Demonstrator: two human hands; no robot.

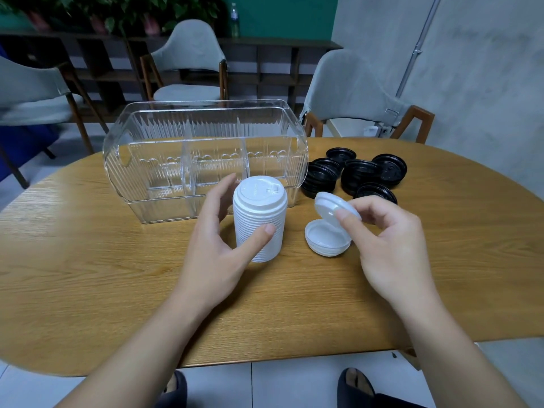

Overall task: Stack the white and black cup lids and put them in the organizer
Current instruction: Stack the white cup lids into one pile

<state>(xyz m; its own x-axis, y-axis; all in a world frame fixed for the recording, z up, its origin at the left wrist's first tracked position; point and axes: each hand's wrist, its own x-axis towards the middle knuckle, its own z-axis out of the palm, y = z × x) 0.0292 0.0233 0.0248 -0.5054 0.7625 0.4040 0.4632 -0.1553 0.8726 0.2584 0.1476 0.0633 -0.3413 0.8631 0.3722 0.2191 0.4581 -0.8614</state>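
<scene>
Head view, left hand (223,245) steadying white lid stack (259,219), right hand (391,245) pinching white lid (331,203)

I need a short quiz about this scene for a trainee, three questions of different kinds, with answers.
1. True or false: the organizer already holds lids.
2. Which hand pinches a single white lid? A) left B) right
3. Fill in: the black lids lie to the ______ of the organizer.

Key
1. False: its compartments look empty.
2. B: the right hand holds it tilted, above the small pile; the left hand steadies the tall stack.
3. Right, on the table.
</scene>
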